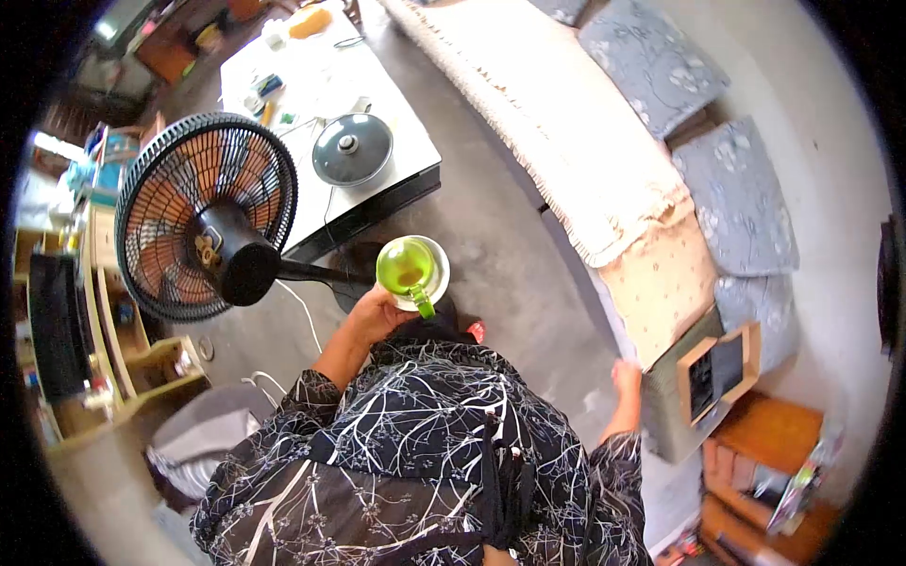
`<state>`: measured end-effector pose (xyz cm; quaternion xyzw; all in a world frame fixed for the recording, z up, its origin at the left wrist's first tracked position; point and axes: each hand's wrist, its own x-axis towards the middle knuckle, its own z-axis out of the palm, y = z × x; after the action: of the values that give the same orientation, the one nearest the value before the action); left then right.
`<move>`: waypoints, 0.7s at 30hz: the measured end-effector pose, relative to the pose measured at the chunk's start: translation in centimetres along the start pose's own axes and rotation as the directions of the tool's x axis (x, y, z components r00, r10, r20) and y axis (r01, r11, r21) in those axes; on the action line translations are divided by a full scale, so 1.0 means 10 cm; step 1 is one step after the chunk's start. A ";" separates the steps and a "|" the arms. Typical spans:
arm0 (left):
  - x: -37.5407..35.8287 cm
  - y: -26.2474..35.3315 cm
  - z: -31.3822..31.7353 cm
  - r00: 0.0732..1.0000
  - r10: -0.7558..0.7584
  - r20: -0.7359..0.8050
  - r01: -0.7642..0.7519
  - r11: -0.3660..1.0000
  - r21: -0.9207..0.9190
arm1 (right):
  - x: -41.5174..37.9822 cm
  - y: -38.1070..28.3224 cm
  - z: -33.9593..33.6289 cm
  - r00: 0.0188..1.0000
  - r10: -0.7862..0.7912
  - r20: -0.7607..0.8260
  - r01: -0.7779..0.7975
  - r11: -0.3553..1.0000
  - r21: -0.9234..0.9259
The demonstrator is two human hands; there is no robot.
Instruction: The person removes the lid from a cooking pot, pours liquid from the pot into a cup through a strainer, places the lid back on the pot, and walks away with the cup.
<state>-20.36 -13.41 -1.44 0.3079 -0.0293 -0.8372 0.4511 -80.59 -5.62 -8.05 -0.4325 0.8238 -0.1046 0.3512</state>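
My left hand [375,314] is closed around the side of a white bowl [442,279]. On or in the bowl sits a green see-through cup [407,265] with a green handle pointing toward me; something brownish shows at its bottom. How the cup rests in the bowl is hidden from above. My right hand [626,375] hangs at my side near the front end of the sofa, small and a little blurred. Its fingers look curled in, and no object shows in them.
A black standing fan [215,222] rises at the left. Behind it a white table [415,132] bears a lidded pan [352,149] and small items. A covered sofa [651,292] with grey cushions [736,203] runs along the right. An open box [750,354] stands at the sofa's near end.
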 end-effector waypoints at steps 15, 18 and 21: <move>1.83 0.66 -0.24 0.951 0.197 -0.239 -0.239 0.957 -0.163 | 2.21 -5.18 0.79 0.598 -0.540 0.592 0.582 0.800 0.142; 2.25 1.04 -0.38 0.924 0.186 -0.335 -0.258 0.948 -0.186 | 2.60 -5.49 0.93 0.582 -0.472 0.662 0.651 0.758 -0.033; 2.68 1.15 -0.59 0.945 0.167 -0.282 -0.216 0.964 -0.153 | 3.03 -5.64 1.00 0.618 -0.419 0.665 0.591 0.805 -0.042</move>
<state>-19.55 -39.59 -15.55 0.3711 0.0783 -0.7391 0.5566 -49.36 -62.25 -3.28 -0.6989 0.5074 0.0578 0.5007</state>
